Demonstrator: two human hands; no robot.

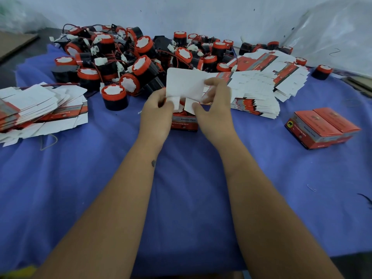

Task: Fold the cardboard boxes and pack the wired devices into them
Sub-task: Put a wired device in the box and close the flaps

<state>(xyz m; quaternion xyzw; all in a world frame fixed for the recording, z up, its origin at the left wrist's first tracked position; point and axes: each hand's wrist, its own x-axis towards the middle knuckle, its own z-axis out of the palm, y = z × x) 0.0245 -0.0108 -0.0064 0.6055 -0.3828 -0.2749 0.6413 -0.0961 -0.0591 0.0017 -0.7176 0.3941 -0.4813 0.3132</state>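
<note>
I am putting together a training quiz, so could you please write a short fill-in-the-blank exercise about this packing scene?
1. The work surface is covered by a ____ cloth.
2. Both the left hand and the right hand hold the box in progress, whose top flap is still ____.
3. The closed boxes lie to the person's ____.
4. The wired devices have black bodies and ____ tops.

Missing words: blue; open; right; red

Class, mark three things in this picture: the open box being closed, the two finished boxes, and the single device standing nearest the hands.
open box (pixel 184 122): head view, on its printed red front wall.
finished boxes (pixel 322 125): head view, on the red top of the nearer one.
single device (pixel 114 95): head view, on its red-rimmed white top.
</note>
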